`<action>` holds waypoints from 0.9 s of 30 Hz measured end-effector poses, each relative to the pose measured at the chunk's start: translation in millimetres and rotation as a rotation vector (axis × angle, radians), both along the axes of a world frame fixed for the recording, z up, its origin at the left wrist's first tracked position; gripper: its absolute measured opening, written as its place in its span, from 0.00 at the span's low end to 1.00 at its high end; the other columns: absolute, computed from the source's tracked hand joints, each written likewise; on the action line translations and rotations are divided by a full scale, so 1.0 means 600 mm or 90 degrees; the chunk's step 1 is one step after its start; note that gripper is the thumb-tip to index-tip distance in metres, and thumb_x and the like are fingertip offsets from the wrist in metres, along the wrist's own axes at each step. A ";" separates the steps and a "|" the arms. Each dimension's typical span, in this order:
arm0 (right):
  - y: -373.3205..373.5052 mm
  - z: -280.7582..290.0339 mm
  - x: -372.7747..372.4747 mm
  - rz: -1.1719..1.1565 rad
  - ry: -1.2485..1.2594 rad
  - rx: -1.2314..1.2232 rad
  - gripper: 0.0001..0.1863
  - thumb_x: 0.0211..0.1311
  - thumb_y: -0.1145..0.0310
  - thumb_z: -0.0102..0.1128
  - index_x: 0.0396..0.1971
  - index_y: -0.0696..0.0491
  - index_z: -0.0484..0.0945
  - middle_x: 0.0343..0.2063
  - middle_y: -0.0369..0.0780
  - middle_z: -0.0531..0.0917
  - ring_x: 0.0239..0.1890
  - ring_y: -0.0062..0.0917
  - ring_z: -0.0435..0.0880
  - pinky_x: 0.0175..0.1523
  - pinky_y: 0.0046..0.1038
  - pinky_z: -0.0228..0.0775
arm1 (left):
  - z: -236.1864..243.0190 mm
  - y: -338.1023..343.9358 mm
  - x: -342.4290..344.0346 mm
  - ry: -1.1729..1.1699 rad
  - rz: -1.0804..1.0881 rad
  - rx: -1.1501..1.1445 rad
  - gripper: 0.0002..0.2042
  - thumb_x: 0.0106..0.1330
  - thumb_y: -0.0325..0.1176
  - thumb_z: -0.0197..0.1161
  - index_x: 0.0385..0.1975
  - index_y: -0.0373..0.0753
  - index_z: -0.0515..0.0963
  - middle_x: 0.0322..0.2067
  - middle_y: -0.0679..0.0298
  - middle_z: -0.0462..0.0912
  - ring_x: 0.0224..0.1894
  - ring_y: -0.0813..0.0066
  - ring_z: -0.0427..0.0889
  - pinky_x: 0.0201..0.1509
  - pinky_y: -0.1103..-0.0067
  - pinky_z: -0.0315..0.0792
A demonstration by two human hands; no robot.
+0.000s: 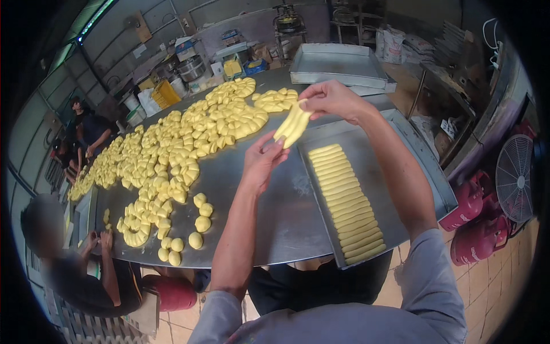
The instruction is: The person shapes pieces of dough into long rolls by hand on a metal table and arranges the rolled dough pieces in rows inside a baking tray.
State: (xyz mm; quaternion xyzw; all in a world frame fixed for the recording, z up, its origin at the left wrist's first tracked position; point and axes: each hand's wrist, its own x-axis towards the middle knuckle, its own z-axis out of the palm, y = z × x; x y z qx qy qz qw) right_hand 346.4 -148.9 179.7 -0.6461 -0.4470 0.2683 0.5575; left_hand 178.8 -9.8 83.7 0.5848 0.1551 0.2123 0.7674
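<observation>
Between my two hands, a few yellow dough strips (294,124) lie side by side, raised above the metal table. My left hand (262,160) pinches their lower end, and my right hand (331,102) grips the upper end. Below and to the right sits a metal tray (323,223) with a long row of yellow dough strips (346,200) laid closely against each other. To the left, a large spread of cut yellow dough pieces (172,146) covers much of the table. Several round dough balls (196,240) rest nearer the front edge.
Another metal tray (444,198) lies under the filled one at the right. At the back stands a deep rectangular tray (338,64). Co-workers, one seated close by (80,269), are along the left side. Red gas cylinders (475,243) and a fan (515,178) stand at the right.
</observation>
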 end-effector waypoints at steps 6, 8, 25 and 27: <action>-0.007 -0.177 0.124 -0.153 -0.065 -0.078 0.17 0.48 0.78 0.61 0.42 0.58 0.78 0.32 0.39 0.80 0.32 0.20 0.80 0.33 0.20 0.77 | -0.035 -0.014 0.118 0.244 0.088 0.538 0.17 0.59 0.35 0.64 0.49 0.40 0.76 0.34 0.61 0.82 0.37 0.69 0.80 0.51 0.64 0.64; -0.005 -0.249 0.156 -0.180 -0.046 -0.061 0.18 0.49 0.79 0.60 0.44 0.57 0.77 0.32 0.39 0.80 0.33 0.20 0.80 0.33 0.21 0.77 | -0.043 -0.023 0.149 0.329 0.116 0.716 0.15 0.60 0.37 0.62 0.47 0.43 0.77 0.32 0.62 0.83 0.41 0.66 0.79 0.60 0.55 0.56; -0.003 -0.357 0.200 -0.213 -0.085 -0.029 0.17 0.45 0.79 0.58 0.40 0.57 0.77 0.30 0.39 0.82 0.33 0.23 0.80 0.38 0.25 0.73 | -0.090 -0.038 0.205 0.509 0.079 0.885 0.11 0.57 0.34 0.61 0.40 0.46 0.80 0.42 0.59 0.81 0.53 0.60 0.74 0.67 0.46 0.32; -0.001 -0.348 0.198 -0.197 -0.062 -0.064 0.16 0.44 0.78 0.58 0.38 0.56 0.79 0.30 0.41 0.82 0.33 0.26 0.81 0.40 0.27 0.72 | -0.087 -0.037 0.205 0.526 0.069 0.934 0.11 0.56 0.32 0.60 0.40 0.45 0.80 0.42 0.59 0.81 0.53 0.60 0.74 0.67 0.46 0.32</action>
